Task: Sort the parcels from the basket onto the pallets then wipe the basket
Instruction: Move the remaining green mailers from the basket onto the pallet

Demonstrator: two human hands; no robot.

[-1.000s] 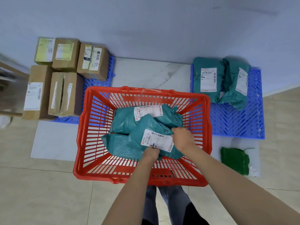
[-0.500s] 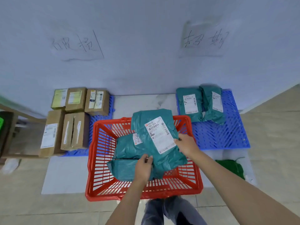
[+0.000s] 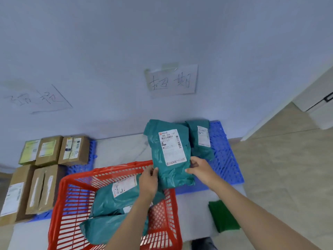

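Parcel depot: blue pallets (image 3: 225, 159), labelled cartons (image 3: 73, 150) (handwritten wall signs (image 3: 172, 82)).

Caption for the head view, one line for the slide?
Both hands, left hand and right hand, carry a teal parcel from red basket toward blue pallet.

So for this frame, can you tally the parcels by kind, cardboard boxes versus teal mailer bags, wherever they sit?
Cardboard boxes on the left pallet: 5, for example the box nearest the basket.
Teal mailer bags: 4 visible. One held bag in the left hand and right hand, one bag on the right pallet, two in the basket.
Total: 9 parcels; any hidden behind the held bag cannot be counted.
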